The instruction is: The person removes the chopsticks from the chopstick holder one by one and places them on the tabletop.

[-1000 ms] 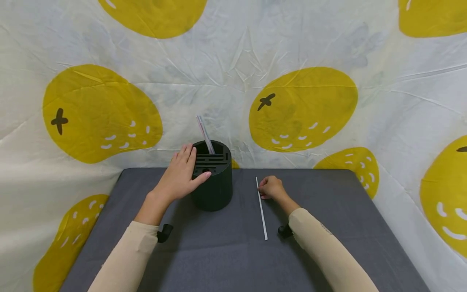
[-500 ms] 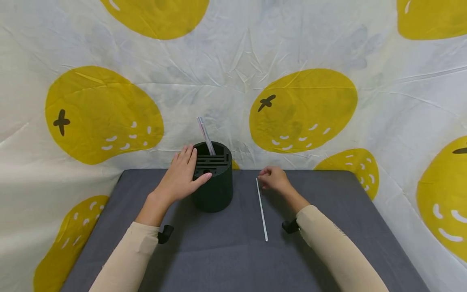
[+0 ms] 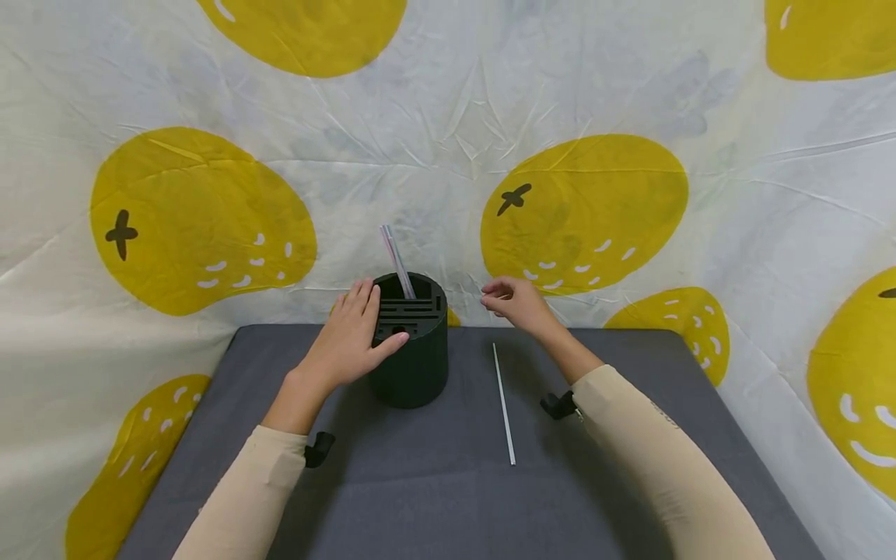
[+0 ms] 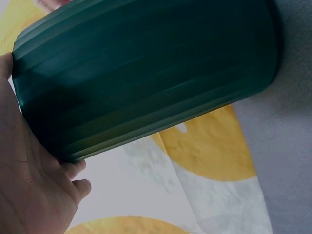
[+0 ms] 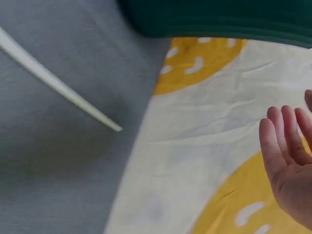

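A dark green cylindrical holder with a slotted top (image 3: 420,365) stands at the back of the table. My left hand (image 3: 343,334) rests on its left rim, fingers extended along the top and thumb spread over the front edge. In the left wrist view the palm meets the rim of the green wall (image 4: 146,73). Several thin clear straws (image 3: 397,260) lean in the holder's rear opening. My right hand (image 3: 521,303) hovers empty with loosely bent fingers, right of the holder. Below it a thin white stick (image 3: 503,404) lies lengthwise on the table.
A dark grey cloth covers the table (image 3: 434,505). Right behind its back edge hangs a white fabric backdrop (image 3: 420,101) printed with large yellow fruit. The backdrop also rises at both sides.
My right hand has let go of the white stick's far end and risen up and back from the table. The stick, the holder and my left hand keep their places.
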`<state>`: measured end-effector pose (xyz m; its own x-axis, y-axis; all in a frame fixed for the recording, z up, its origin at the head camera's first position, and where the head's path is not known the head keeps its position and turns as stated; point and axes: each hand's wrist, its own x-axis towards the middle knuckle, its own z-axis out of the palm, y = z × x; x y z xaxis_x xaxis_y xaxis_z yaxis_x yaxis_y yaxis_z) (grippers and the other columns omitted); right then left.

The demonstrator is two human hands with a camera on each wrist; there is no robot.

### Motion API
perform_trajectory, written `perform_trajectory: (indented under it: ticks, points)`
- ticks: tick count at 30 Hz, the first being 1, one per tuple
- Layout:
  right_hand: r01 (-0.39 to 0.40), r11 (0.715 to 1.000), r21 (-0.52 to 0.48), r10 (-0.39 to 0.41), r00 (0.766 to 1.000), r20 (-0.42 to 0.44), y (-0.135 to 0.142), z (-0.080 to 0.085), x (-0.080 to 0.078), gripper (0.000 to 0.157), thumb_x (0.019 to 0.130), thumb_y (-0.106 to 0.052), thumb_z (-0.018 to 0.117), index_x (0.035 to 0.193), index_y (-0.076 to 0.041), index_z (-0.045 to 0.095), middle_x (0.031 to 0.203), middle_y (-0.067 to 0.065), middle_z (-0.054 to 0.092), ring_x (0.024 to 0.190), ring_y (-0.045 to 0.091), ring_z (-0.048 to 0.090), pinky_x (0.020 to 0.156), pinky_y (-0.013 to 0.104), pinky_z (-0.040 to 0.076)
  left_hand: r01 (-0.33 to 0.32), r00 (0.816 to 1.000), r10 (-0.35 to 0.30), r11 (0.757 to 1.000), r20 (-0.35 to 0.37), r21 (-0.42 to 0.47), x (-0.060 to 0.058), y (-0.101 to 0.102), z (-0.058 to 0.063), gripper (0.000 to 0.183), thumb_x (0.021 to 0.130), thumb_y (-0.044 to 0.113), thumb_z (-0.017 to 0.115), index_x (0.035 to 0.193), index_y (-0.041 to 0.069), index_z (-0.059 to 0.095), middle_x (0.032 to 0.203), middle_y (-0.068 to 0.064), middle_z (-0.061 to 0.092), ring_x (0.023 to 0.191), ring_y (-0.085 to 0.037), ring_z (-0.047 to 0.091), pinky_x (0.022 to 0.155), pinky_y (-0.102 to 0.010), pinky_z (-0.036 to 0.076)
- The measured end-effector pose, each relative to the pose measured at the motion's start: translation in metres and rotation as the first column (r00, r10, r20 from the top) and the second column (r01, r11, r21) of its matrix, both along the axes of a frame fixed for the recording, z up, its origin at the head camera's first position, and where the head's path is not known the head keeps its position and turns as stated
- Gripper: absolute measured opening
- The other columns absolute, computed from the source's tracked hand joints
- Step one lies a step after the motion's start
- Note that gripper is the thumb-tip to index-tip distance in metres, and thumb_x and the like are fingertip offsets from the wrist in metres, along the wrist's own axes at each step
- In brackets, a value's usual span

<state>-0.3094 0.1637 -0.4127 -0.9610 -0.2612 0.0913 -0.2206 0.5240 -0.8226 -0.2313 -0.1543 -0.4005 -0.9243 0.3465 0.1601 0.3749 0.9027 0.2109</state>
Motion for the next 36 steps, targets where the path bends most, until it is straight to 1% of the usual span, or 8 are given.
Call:
perform_trajectory:
  ticks: [5,11,14,17,20,23,29,36]
  points:
    - [-0.054,0.998,-0.014,0.052,0.993,-0.109,-0.018,0.013,-0.005,0.026,0.091,-0.026,0.068,0.113,-0.012,0.068,0.107,0.006,0.071,0.095,0.020,0.067,0.084,0.036,0.057,0.002,1.000,-0.002,1.000,0.003,0.003,0.001,0.000,-0.001,0.103,0.088,0.080,0.026,0.156,0.005,0.008,0.164,-0.012,-0.002,0.152,-0.033,0.001,0.121,-0.057,0.008]
    - [-0.093,0.996,-0.010,0.090,0.978,-0.189,-0.049,0.034,-0.009,0.028,0.090,-0.030,0.069,0.113,-0.015,0.067,0.103,0.000,0.070,0.092,0.015,0.066,0.082,0.034,0.057,-0.008,1.000,0.008,1.000,-0.002,0.013,0.001,-0.002,-0.003,0.104,0.087,0.081,0.025,0.156,0.006,0.010,0.164,-0.014,0.003,0.152,-0.033,0.002,0.121,-0.057,0.009]
    - [-0.101,0.995,0.002,0.100,0.977,-0.186,-0.066,0.045,-0.011,0.029,0.089,-0.034,0.070,0.113,-0.017,0.067,0.104,-0.002,0.069,0.093,0.012,0.065,0.083,0.033,0.057,-0.008,1.000,0.008,1.000,-0.001,0.021,0.001,-0.003,-0.003,0.103,0.087,0.081,0.025,0.156,0.006,0.009,0.164,-0.012,0.002,0.152,-0.032,0.002,0.121,-0.056,0.009]
    - [-0.127,0.992,-0.006,0.125,0.977,-0.172,-0.081,0.054,-0.012,0.034,0.088,-0.035,0.071,0.115,-0.016,0.066,0.108,0.001,0.068,0.096,0.013,0.064,0.085,0.033,0.056,-0.004,1.000,0.004,1.000,-0.003,0.028,0.000,-0.003,-0.001,0.103,0.087,0.081,0.025,0.156,0.006,0.009,0.164,-0.012,0.002,0.152,-0.032,0.003,0.121,-0.057,0.010]
    - [-0.152,0.988,-0.008,0.149,0.975,-0.165,-0.095,0.058,-0.014,0.038,0.088,-0.031,0.072,0.118,-0.010,0.065,0.112,0.005,0.068,0.098,0.015,0.065,0.086,0.033,0.056,-0.003,1.000,0.003,1.000,-0.006,0.027,-0.001,-0.003,-0.001,0.103,0.087,0.081,0.025,0.156,0.006,0.010,0.164,-0.013,0.002,0.152,-0.032,0.002,0.121,-0.056,0.010]
    - [-0.152,0.988,0.008,0.151,0.974,-0.170,-0.106,0.060,-0.016,0.037,0.087,-0.027,0.073,0.118,-0.007,0.065,0.111,0.006,0.069,0.098,0.017,0.065,0.086,0.032,0.056,0.002,1.000,-0.002,1.000,-0.014,0.028,-0.001,-0.003,-0.002,0.103,0.087,0.081,0.025,0.156,0.005,0.011,0.164,-0.013,0.003,0.152,-0.031,0.002,0.121,-0.056,0.010]
    - [-0.111,0.993,0.047,0.117,0.980,-0.161,-0.118,0.062,-0.020,0.032,0.087,-0.028,0.074,0.111,-0.008,0.065,0.104,0.004,0.068,0.095,0.017,0.065,0.084,0.032,0.057,0.009,1.000,-0.009,1.000,-0.024,0.023,-0.001,-0.002,-0.003,0.103,0.087,0.081,0.024,0.156,0.005,0.012,0.164,-0.012,0.002,0.152,-0.032,0.003,0.121,-0.056,0.010]
    - [-0.040,0.992,0.121,0.057,0.988,-0.142,-0.127,0.062,-0.024,0.031,0.085,-0.032,0.074,0.105,-0.009,0.065,0.098,0.004,0.068,0.082,0.016,0.065,0.072,0.028,0.057,0.011,1.000,-0.010,1.000,-0.021,0.025,-0.001,-0.001,-0.002,0.102,0.087,0.080,0.024,0.156,0.005,0.012,0.164,-0.013,0.002,0.152,-0.031,0.002,0.121,-0.056,0.010]
